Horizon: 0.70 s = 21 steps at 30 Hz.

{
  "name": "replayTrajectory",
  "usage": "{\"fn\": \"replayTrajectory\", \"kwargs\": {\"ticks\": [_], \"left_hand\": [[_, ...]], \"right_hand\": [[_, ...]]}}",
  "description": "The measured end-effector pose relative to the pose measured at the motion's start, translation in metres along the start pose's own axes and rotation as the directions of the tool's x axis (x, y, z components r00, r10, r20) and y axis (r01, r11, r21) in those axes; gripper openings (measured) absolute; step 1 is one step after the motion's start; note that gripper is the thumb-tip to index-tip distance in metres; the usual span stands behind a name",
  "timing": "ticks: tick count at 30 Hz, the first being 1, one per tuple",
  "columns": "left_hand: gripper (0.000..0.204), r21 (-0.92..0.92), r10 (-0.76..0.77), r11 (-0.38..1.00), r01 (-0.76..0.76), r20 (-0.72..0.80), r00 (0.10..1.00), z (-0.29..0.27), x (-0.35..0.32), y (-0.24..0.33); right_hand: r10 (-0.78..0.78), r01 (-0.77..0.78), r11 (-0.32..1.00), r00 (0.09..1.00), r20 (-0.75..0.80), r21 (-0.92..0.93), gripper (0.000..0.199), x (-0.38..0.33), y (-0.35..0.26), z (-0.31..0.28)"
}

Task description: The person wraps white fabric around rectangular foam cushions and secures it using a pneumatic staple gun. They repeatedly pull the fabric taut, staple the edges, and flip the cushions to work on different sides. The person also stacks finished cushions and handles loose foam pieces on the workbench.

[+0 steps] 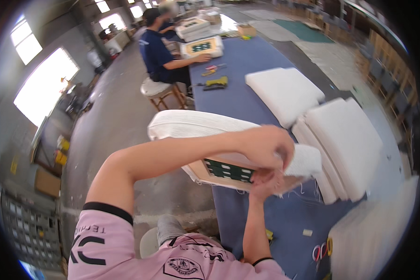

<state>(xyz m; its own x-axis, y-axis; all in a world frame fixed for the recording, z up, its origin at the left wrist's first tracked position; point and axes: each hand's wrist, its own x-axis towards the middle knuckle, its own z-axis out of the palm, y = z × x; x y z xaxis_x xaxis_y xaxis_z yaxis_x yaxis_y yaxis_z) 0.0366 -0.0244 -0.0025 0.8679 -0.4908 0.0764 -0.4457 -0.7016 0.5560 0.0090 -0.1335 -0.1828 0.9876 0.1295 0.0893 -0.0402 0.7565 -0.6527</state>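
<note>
A white padded chair seat (198, 122) is tilted up over the near part of the table. Its underside shows a pale wooden frame (197, 169) with dark green webbing (224, 171), and loose threads hang from the fabric edge. My left hand (268, 145) reaches across the seat from the left, its fingers curled closed near the frame's right part; what they pinch is hidden. Just below it, my right hand (266, 183) is closed on the seat's near edge, at the wood and fabric. The two hands almost touch.
White padded seats (284, 91) and a stack of more (345, 144) lie on the blue-covered table (261, 58). Red-handled scissors (317, 253) rest near the front right. Farther up are a yellow-green tool (216, 82) and a co-worker (156, 51) on a stool (158, 88), beside another seat (214, 46).
</note>
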Motion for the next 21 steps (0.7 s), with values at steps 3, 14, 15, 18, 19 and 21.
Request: {"fn": "replayTrajectory", "kwargs": {"ticks": [3, 14, 15, 18, 19, 21], "left_hand": [[0.050, 0.148, -0.243, 0.949, 0.278, -0.218, 0.945, 0.013, 0.000, 0.004], [0.096, 0.464, -0.647, 0.737, 0.492, 0.271, 0.713, -0.016, 0.029, 0.033], [0.096, 0.395, -0.654, 0.743, 0.540, 0.257, 0.711, -0.019, 0.024, 0.035], [0.108, 0.481, -0.567, 0.714, 0.509, -0.029, 0.823, 0.001, -0.006, 0.034], [0.112, 0.503, -0.597, 0.666, 0.551, -0.084, 0.798, 0.008, -0.002, 0.038], [0.103, 0.521, -0.515, 0.663, 0.538, -0.203, 0.833, 0.025, -0.006, 0.052]], "right_hand": [[0.246, -0.245, 0.969, 0.969, 0.015, -0.016, 0.043, -0.005, 0.054, -0.040], [0.039, 0.051, 0.976, 0.914, 0.404, -0.211, 0.047, -0.015, 0.000, 0.008], [0.135, 0.003, 0.960, 0.869, 0.475, -0.279, 0.046, -0.009, -0.007, -0.007], [0.439, 0.135, 0.756, 0.620, 0.650, -0.640, 0.030, 0.016, -0.058, -0.089], [0.534, 0.158, 0.615, 0.638, 0.555, -0.773, 0.031, 0.031, -0.072, -0.136], [0.381, -0.062, 0.235, 0.924, 0.033, -0.970, 0.030, 0.028, -0.114, -0.220]]}}
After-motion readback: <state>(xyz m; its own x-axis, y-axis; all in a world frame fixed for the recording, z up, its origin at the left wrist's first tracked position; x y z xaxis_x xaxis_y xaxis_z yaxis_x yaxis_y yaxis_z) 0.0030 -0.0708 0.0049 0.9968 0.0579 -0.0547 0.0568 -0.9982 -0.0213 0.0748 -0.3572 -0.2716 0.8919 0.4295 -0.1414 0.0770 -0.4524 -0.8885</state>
